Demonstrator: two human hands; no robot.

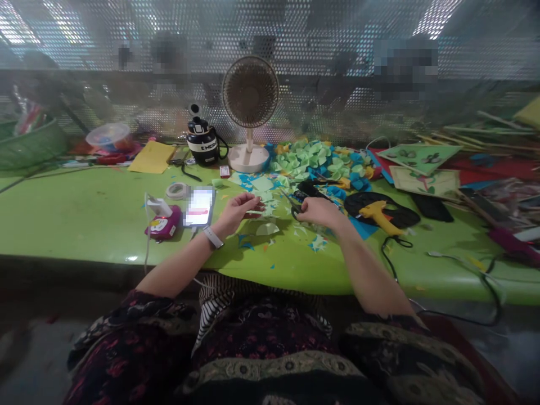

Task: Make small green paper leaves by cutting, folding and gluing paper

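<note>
My right hand (318,211) is closed around the handles of dark-handled scissors (294,207), whose blades point up and left above the table. Across from it, my left hand (241,212) hovers with its fingers curved and apart; nothing can be made out clearly between them. Pale green paper scraps (268,229) lie just beyond and below its fingertips, together with small blue and white bits. Behind both hands spreads a heap of folded green, blue and yellow paper pieces (312,157). A lit phone (199,207) lies left of my left hand.
A white fan (250,93) and a black bottle (203,143) stand at the back. A yellow glue gun (382,217) rests on the right, its cord trailing over the edge. A purple power adapter (163,224) and tape roll (176,191) sit left. Green cards (419,160) are stacked at right.
</note>
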